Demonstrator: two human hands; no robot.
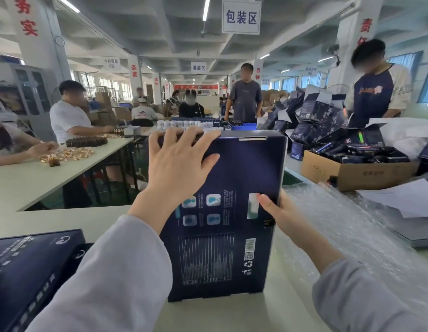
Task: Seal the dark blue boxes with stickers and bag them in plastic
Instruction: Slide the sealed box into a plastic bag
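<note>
A tall dark blue box stands upright on the white table in front of me, its printed back panel facing me. My left hand lies over its upper left corner, fingers hooked over the top edge and thumb across the panel. My right hand grips the box's right edge lower down, thumb on the panel. A clear sticker shows at the top edge seam. Two more dark blue boxes lie flat at my lower left.
Bubble wrap and plastic cover the table on my right, with white paper sheets beyond. A cardboard carton of dark goods and a heap of open dark boxes stand behind. Several people work at other tables.
</note>
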